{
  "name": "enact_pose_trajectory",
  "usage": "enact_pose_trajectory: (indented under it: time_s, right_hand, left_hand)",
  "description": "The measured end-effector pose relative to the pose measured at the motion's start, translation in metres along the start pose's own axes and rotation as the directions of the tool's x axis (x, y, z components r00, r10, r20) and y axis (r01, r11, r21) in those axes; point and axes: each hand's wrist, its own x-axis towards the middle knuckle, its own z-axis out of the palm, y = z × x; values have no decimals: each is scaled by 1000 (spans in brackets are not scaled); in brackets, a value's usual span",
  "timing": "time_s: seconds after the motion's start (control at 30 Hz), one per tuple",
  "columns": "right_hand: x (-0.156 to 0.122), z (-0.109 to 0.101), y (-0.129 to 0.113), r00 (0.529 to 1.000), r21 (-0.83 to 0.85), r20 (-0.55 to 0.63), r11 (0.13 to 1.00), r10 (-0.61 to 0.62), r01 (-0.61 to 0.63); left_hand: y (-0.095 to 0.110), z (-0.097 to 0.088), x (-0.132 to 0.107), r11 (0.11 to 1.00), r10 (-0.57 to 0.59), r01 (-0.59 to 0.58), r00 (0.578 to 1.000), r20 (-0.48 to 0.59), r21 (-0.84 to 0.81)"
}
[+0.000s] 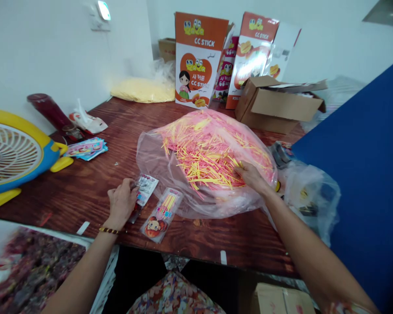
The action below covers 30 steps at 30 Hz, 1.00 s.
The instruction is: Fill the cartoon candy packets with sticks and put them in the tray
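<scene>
A large clear plastic bag (157,152) lies open in the middle of the table, heaped with thin pink and yellow candy sticks (203,168). At the right side of its opening, my right hand (250,175) has its fingers closed on a few sticks, with yellow ends showing at the fingertips. My left hand (122,201) is closed on the edge of a small printed packet (146,188), which it partly covers. Just right of it, a clear packet (162,214) with a cartoon girl and several yellow sticks inside lies flat, touching the bag's edge.
A yellow-and-blue fan (16,152) stands at left, near several flat packets (87,148) and a tissue pack (88,121). At the back are a yellow-filled bag (144,90), a CC Stick carton (196,61) and an open cardboard box (278,107). A blue panel (360,165) borders the right.
</scene>
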Motion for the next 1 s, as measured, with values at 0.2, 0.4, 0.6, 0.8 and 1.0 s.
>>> enact_pose_trajectory:
  time_s: [0.2,0.4,0.6,0.8,1.0]
  right_hand:
    - [-3,2,-10,999,178,29,983,46,-50]
    - [-3,6,-11,992,213,4,969,127,-125]
    - [-5,10,-7,990,294,10,946,138,-134]
    - [-2,16,-10,981,421,-187,906,57,28]
    - [-28,57,-36,990,591,-140,802,-9,91]
  left_hand:
    - [-1,-7,0,997,43,-42,999,-17,63]
    - [-4,-12,0,998,53,-53,998,-17,35]
    - [-10,-16,-2,991,5,-13,998,-62,-132]
    - [-8,-27,-4,759,-187,49,972,-145,-650]
    - [20,-42,-16,248,-329,104,944,17,-963]
